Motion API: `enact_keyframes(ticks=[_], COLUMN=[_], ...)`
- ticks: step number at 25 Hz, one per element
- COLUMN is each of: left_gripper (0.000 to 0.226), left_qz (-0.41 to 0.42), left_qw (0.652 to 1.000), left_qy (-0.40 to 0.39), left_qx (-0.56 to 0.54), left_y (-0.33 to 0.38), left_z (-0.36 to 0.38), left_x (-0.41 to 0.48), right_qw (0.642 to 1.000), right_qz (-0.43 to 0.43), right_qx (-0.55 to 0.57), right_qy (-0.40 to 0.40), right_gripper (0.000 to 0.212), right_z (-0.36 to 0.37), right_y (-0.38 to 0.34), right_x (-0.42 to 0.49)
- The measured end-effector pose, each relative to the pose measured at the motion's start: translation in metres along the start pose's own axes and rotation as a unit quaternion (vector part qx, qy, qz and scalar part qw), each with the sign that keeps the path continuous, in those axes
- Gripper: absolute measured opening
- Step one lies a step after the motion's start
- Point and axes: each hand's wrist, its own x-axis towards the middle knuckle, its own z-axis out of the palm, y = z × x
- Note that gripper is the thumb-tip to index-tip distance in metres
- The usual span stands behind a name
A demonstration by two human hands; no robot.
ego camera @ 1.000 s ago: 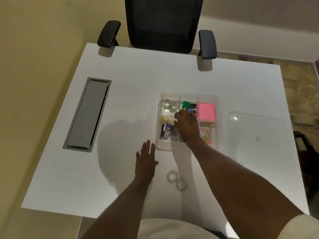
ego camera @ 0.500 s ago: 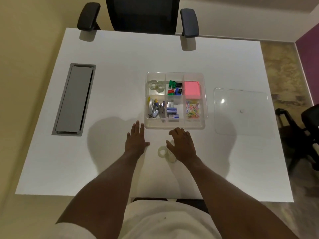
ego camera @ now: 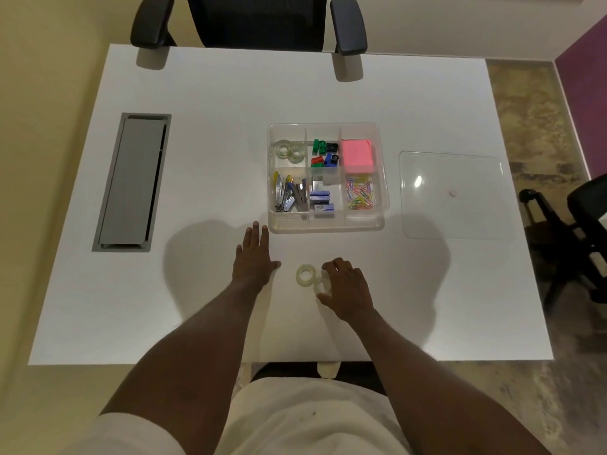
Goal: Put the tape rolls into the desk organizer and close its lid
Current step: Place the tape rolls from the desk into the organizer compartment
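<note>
Stretching across most of the room's floor space, the white counter is carrying everything, with a grey cable hatch sunk into its left side. The clear desk organizer is sitting near the middle, and its clear lid is lying flat to the right, well apart and still off. Two tape rolls are already lying in the organizer's far left compartment.

A second ago the right hand was reaching deep into the organizer; now it is back at the near edge and curling over the two loose tape rolls lying on the counter, which are touching each other. Its fingers are bent and partly spread, the fingertips touching the nearer roll, but I cannot tell whether it is gripping yet. The left hand is lying flat and open on the counter, holding nothing, just beside the organizer's near left corner.

That return suggests one delivery is done and the next pick-up is starting. Two rolls are remaining, then the lid.
</note>
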Motion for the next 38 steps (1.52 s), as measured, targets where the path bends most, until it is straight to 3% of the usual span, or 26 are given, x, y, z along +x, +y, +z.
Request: enact_keyframes(ticks=[9,16,23,30,38], left_gripper=[0.099,0.1,0.103,0.106,0.107], left_qz=[-0.006,-0.01,-0.022,-0.014,-0.023], left_qw=[1.0,1.0,0.999,0.999,1.0], left_qy=[-0.004,0.029,0.024,0.032,0.016], left_qx=[0.0,-0.007,0.002,0.006,0.001], left_y=[-0.002,0.001,0.005,-0.005,-0.006], left_z=[0.01,-0.02,0.005,0.013,0.02], left_x=[-0.01,0.019,0.005,0.013,0.02], right_qw=[1.0,0.995,0.983,0.985,0.992], right_qz=[0.007,-0.028,-0.074,-0.041,0.016], right_qx=[0.013,0.016,0.018,0.045,-0.088], right_qy=[0.012,0.099,0.167,0.162,0.095], right_gripper=[0.048,0.056,0.059,0.052,0.049], right_z=[0.003,-0.056,-0.1,-0.139,-0.14], right_y=[-0.004,-0.016,-0.039,-0.064,-0.086], right_x=[-0.004,0.068,0.125,0.219,0.281])
